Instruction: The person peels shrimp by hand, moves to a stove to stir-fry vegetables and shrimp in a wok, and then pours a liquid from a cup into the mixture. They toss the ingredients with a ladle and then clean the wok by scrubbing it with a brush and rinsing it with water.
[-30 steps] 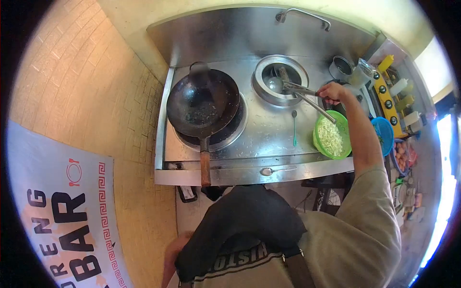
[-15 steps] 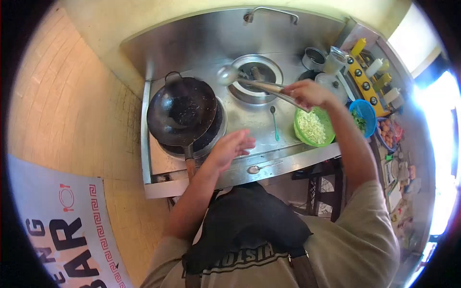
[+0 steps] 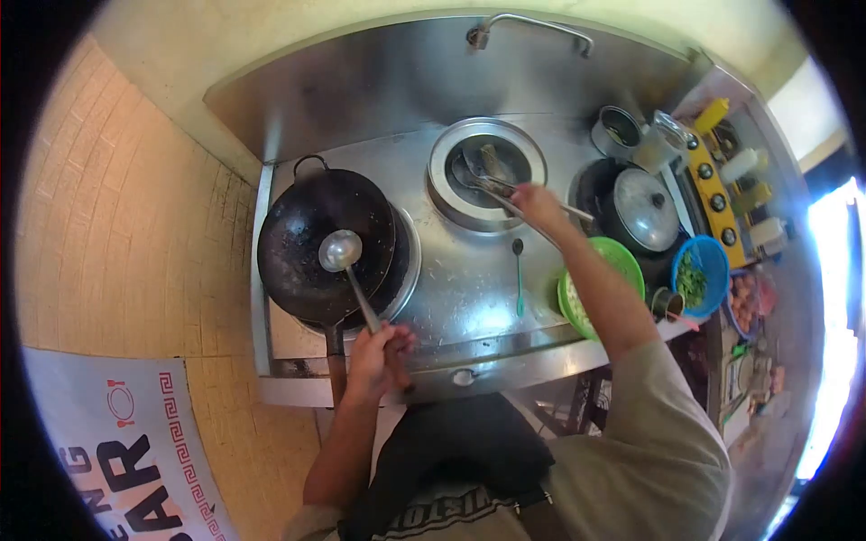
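My left hand (image 3: 377, 359) is closed round the handle of a steel ladle (image 3: 340, 251), whose bowl hangs over the dark wok (image 3: 302, 261). The wok rests on the burner at the left, its handle running past my left wrist. My right hand (image 3: 539, 209) grips a long-handled cooking utensil (image 3: 511, 187) at the round metal basin (image 3: 436, 183). The utensil's head is down in the basin beside another utensil's head, and its exact kind cannot be made out. A green bowl of pale chopped vegetable (image 3: 575, 305) is partly hidden under my right forearm.
A small green-handled spoon (image 3: 520, 279) lies mid-counter, another spoon (image 3: 464, 378) at the front edge. To the right are a lidded pot (image 3: 646, 209), a blue basket of greens (image 3: 693, 279), eggs (image 3: 745, 302) and sauce bottles (image 3: 740, 166). A faucet (image 3: 541, 29) juts from the back wall.
The ladle has passed from my right hand to my left, which was open, and is now above the wok. My right hand has moved to the utensils in the basin.
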{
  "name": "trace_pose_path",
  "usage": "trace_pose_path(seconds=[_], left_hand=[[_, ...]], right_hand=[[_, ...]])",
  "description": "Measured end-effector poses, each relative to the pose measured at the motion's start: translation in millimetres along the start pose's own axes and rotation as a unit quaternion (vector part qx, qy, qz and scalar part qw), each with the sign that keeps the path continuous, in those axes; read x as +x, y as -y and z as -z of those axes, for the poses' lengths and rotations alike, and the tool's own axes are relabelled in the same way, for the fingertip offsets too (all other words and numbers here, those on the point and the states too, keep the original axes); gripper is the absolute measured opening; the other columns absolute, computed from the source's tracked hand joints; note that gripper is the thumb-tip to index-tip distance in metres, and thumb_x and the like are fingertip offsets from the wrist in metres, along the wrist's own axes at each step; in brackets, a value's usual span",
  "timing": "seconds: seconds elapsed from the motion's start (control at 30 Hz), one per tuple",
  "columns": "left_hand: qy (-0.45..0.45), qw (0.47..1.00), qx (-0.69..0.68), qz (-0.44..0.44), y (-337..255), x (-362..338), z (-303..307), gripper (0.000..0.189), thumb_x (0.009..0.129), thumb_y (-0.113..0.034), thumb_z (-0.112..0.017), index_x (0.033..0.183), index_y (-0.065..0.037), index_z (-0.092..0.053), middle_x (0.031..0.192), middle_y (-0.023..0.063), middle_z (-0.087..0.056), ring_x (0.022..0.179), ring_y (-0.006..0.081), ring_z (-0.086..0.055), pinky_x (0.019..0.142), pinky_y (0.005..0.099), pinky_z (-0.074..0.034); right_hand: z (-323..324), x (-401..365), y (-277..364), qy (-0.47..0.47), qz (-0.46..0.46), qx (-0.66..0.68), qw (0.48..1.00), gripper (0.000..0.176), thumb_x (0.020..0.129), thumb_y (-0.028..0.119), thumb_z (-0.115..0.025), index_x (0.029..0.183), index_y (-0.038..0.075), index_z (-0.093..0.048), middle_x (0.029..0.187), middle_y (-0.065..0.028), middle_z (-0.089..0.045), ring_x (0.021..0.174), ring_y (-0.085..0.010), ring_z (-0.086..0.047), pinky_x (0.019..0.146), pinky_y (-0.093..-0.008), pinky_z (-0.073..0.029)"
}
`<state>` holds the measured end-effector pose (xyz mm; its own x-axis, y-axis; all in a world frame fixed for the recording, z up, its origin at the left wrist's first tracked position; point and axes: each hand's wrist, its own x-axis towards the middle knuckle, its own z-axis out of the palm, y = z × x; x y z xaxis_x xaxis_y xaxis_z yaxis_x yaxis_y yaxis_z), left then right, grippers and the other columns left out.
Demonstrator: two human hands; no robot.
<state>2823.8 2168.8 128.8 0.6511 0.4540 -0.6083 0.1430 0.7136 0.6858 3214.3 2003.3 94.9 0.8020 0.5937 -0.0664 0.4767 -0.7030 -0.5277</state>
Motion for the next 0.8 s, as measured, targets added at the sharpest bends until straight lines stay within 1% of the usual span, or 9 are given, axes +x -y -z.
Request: trace_pose_path(seconds=[0.1,0.17,0.23,0.3,0.37,0.47,0.63,0.73,0.8], left_hand=[[-0.025,0.999,0.024,0.008,-7,-23,21,0.024,0.094,-0.019,-0.053,0.111,-0.002,-0.051,0.094,0.0134,-0.064,0.083,0.0284,-0.065,0.075,0.0410,-0.054],[-0.057,0.998,0.006,0.018,-16,-43,24,0.028,0.097,-0.024,-0.050,0.115,-0.003,-0.052,0.091,0.0125,-0.064,0.080,0.0279,-0.065,0.074,0.0412,-0.054],[-0.071,0.995,-0.063,0.002,-12,-58,42,0.034,0.098,-0.027,-0.047,0.121,-0.002,-0.051,0.089,0.0122,-0.065,0.078,0.0271,-0.065,0.073,0.0409,-0.055],[-0.071,0.991,-0.105,-0.046,-7,-77,69,0.043,0.099,-0.030,-0.038,0.133,-0.005,-0.044,0.093,0.0135,-0.066,0.082,0.0288,-0.066,0.076,0.0418,-0.055],[-0.140,0.970,-0.158,-0.120,-22,-95,65,0.044,0.098,-0.025,-0.041,0.137,-0.005,-0.042,0.099,0.0135,-0.066,0.087,0.0296,-0.067,0.077,0.0415,-0.055],[-0.254,0.932,-0.048,-0.256,-22,-109,63,0.048,0.095,-0.015,-0.052,0.140,-0.005,-0.039,0.108,0.0107,-0.064,0.094,0.0283,-0.065,0.086,0.0423,-0.052],[-0.300,0.824,0.062,-0.476,-53,-58,90,0.015,0.097,-0.015,-0.053,0.107,-0.004,-0.056,0.099,0.0091,-0.063,0.099,0.0261,-0.063,0.096,0.0445,-0.046],[-0.146,0.838,0.077,-0.520,-88,-40,101,0.021,0.101,-0.018,-0.048,0.084,-0.005,-0.052,0.088,0.0085,-0.061,0.091,0.0239,-0.062,0.096,0.0448,-0.046],[-0.104,0.823,0.141,-0.540,-111,-36,87,0.026,0.101,-0.020,-0.048,0.080,-0.005,-0.051,0.081,0.0078,-0.060,0.083,0.0212,-0.060,0.095,0.0450,-0.047]], right_hand=[[-28,112,-97,-0.081,0.025,0.059,0.995,0.030,0.084,0.023,-0.057,0.101,0.002,-0.069,0.100,-0.0236,-0.066,0.096,-0.0394,-0.064,0.085,-0.0448,-0.051],[-50,171,-127,0.064,0.020,-0.097,0.993,0.031,0.082,0.026,-0.059,0.099,0.002,-0.070,0.100,-0.0223,-0.067,0.094,-0.0383,-0.065,0.084,-0.0443,-0.051],[-83,222,-147,0.312,0.229,-0.431,0.815,0.033,0.079,0.028,-0.061,0.096,0.002,-0.072,0.100,-0.0210,-0.068,0.092,-0.0372,-0.066,0.084,-0.0439,-0.051],[-111,231,-147,0.223,-0.083,-0.121,0.964,0.034,0.079,0.030,-0.061,0.096,0.003,-0.073,0.101,-0.0213,-0.069,0.091,-0.0333,-0.067,0.081,-0.0431,-0.051],[-66,177,-47,0.273,-0.165,-0.029,0.947,0.035,0.086,0.029,-0.059,0.102,0.001,-0.071,0.096,-0.0176,-0.070,0.088,-0.0303,-0.067,0.080,-0.0430,-0.051],[-98,184,-69,0.246,-0.242,0.172,0.923,0.044,0.088,0.033,-0.058,0.107,-0.006,-0.066,0.098,-0.0207,-0.068,0.090,-0.0303,-0.066,0.081,-0.0429,-0.051],[-138,221,-138,0.214,-0.196,0.120,0.949,0.046,0.083,0.031,-0.063,0.111,-0.006,-0.063,0.096,-0.0225,-0.068,0.086,-0.0333,-0.067,0.078,-0.0437,-0.051],[-132,233,-158,0.039,0.000,-0.127,0.991,0.052,0.084,0.028,-0.061,0.123,-0.007,-0.053,0.101,-0.0241,-0.066,0.093,-0.0342,-0.066,0.081,-0.0410,-0.049],[-55,203,-89,0.121,0.006,-0.110,0.987,0.054,0.086,0.024,-0.059,0.131,-0.003,-0.046,0.113,-0.0265,-0.062,0.105,-0.0341,-0.062,0.089,-0.0380,-0.048]])
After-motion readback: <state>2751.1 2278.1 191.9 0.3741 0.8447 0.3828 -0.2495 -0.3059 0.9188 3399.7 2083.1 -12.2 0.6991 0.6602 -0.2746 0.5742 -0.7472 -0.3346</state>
